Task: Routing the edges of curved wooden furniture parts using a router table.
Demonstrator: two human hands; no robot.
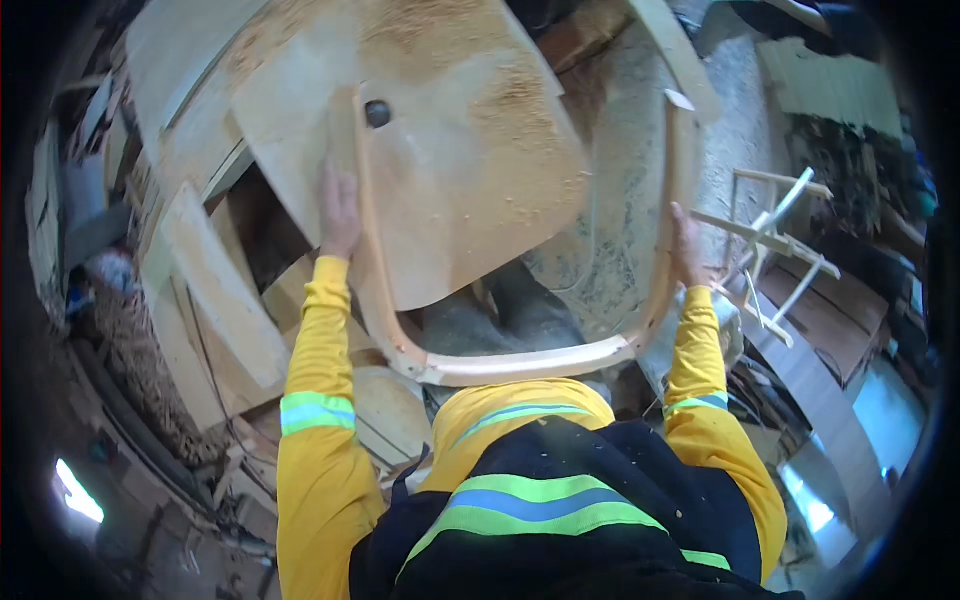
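Observation:
A large U-shaped wooden frame [525, 364], pale and rounded at its corners, lies level before my body with its open end facing away. My left hand [341, 212] is at the outer side of its left leg, closed against the wood. On the right leg, my right hand [688, 248] grips from outside, with part of the fingers hidden. The left leg's far end is close beside a dark round fitting [377, 113] that stands up from a wooden worktop [480, 200]. Whether they touch, I cannot tell.
Sawdust [520, 100] covers much of the worktop. Loose boards [225, 285] lie at the left, around a dark gap. A small frame of thin wooden sticks [770, 240] stands at the right, near a curved panel [820, 420]. Part of another person [850, 28] shows at the far right.

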